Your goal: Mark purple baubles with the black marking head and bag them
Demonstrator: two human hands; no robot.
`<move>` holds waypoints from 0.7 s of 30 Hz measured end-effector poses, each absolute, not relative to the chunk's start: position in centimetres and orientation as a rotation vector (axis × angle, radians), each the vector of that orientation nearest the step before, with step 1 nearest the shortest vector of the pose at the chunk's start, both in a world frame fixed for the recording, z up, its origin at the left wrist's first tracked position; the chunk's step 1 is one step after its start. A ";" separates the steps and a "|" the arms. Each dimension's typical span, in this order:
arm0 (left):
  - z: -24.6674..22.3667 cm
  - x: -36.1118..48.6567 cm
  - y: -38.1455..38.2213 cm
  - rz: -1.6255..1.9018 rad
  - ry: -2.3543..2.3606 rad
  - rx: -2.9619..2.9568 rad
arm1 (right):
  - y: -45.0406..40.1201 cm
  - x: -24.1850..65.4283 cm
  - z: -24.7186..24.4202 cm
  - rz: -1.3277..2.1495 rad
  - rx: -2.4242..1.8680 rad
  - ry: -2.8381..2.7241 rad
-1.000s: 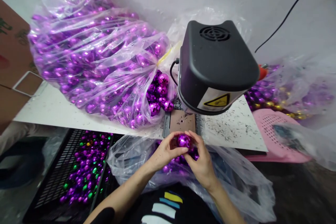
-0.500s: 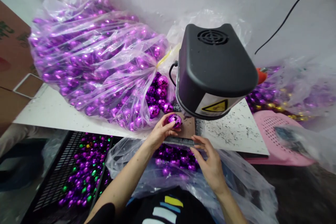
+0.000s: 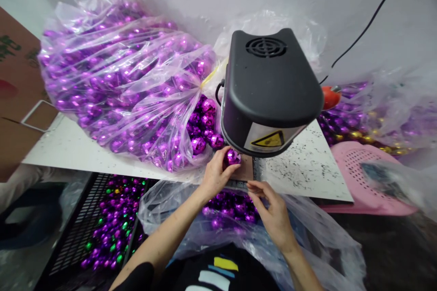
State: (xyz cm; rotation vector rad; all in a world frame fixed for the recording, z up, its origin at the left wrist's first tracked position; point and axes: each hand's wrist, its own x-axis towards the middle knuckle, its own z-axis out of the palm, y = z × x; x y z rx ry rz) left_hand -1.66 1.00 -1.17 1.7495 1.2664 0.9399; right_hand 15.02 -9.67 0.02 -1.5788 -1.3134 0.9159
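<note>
A shiny purple faceted ball is held in the fingers of my left hand, over a brown board under the black machine head. My right hand is by the board's near edge; its thumb and fingertips are drawn close together, and whatever they pinch, if anything, is too small to make out. Just below both hands, more purple balls lie in an open clear plastic bag. Loose purple balls spill beside my left hand from a big tied bag.
A white table strewn with dark flecks carries the machine. On the left, a black crate holds small purple and green balls, near a cardboard box. To the right are a pink perforated plastic piece and bagged purple and gold balls.
My left hand has carried the ball slightly right and turned so its back shows more. My right hand's fingertips have drawn closer together near the board's edge. The view has shifted slightly.
</note>
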 end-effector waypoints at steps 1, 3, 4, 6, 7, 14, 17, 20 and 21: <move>-1.2 -1.4 0.7 0.937 1.275 1.850 | -9.7 15.0 0.1 0.911 -1.573 -1.312; -1.4 -1.0 0.4 0.942 1.294 2.001 | -9.6 15.1 0.3 0.897 -1.563 -1.308; -1.5 -0.7 0.3 0.962 1.311 2.048 | -9.6 15.3 0.5 0.886 -1.560 -1.303; -1.9 -0.3 0.3 1.023 1.324 2.090 | -9.2 16.1 1.4 0.853 -1.560 -1.279; -2.1 -0.2 0.5 1.054 1.305 2.093 | -8.8 16.6 2.0 0.827 -1.563 -1.256; -2.3 -0.1 1.2 0.982 1.179 2.093 | -1.6 20.5 11.4 0.384 -1.280 -1.010; -2.5 -0.1 0.9 0.961 1.226 2.121 | 1.2 20.0 14.9 0.284 -1.172 -1.135; -2.7 0.1 0.7 0.943 1.250 2.140 | 2.3 18.7 16.8 0.211 -1.199 -1.238; -2.8 0.1 0.7 0.944 1.257 2.144 | 2.4 18.4 17.1 0.180 -1.211 -1.260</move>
